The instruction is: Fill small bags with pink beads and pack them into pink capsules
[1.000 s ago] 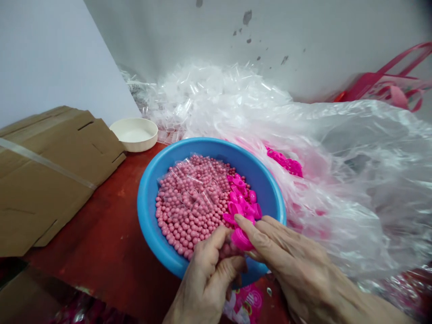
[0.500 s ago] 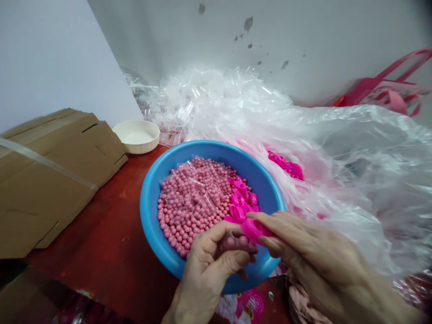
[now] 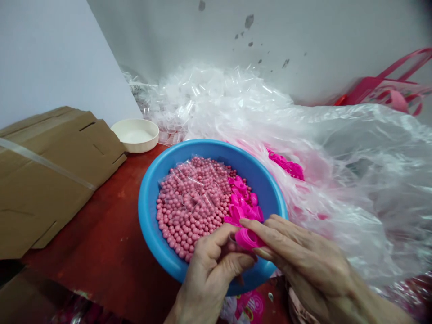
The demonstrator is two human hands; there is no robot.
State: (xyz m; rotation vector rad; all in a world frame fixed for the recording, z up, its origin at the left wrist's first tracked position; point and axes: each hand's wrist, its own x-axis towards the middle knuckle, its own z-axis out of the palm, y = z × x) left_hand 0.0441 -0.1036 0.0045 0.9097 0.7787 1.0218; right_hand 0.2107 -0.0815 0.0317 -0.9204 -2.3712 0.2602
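Over the front of a blue basin (image 3: 147, 216), my left hand (image 3: 205, 274) grips a clear tube (image 3: 231, 246) with pink balls in it, mostly covered by the fingers. My right hand (image 3: 310, 261) pinches a bright pink plastic cap (image 3: 247, 238) against the tube's end. Whether the cap is seated on the tube cannot be made out. Pink balls (image 3: 182, 236) fill much of the basin, and several clear tubes (image 3: 199, 195) lie on top of them. More pink caps (image 3: 241, 204) are heaped at the basin's right side, just beyond my fingers.
Flattened cardboard boxes (image 3: 57, 175) stand on the red table (image 3: 111, 243) at left. Behind the basin are a shallow white dish (image 3: 137, 141) and a pile of clear tubes (image 3: 216, 90). Plastic sheeting (image 3: 364, 180) covers the right side. A pink bag (image 3: 367, 90) sits at far right.
The pink cap and my right hand have shifted slightly left and down, closer to my left hand. Less of the tube with its balls shows now.
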